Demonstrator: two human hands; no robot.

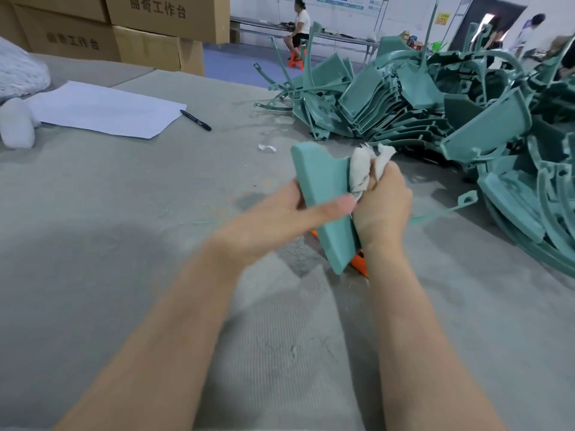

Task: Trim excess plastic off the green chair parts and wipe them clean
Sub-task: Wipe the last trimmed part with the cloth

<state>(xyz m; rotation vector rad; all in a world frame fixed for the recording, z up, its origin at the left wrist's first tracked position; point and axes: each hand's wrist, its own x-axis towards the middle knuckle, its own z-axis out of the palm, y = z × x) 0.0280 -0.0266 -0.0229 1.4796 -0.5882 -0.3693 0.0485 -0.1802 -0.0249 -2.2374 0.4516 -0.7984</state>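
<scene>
Above the table (pixel 124 244), the left hand (pixel 289 209) curls its fingers round a green chair part (pixel 320 178), the right hand (pixel 384 202) clenching a white cloth (pixel 362 171) against it; hard wiping could twist the part loose.

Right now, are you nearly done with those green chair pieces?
Not nearly. The left hand holds one flat green plastic chair part; the right hand presses a crumpled white rag against it, so its trimming looks done. A big heap of green plastic parts waits on the grey table.
</scene>
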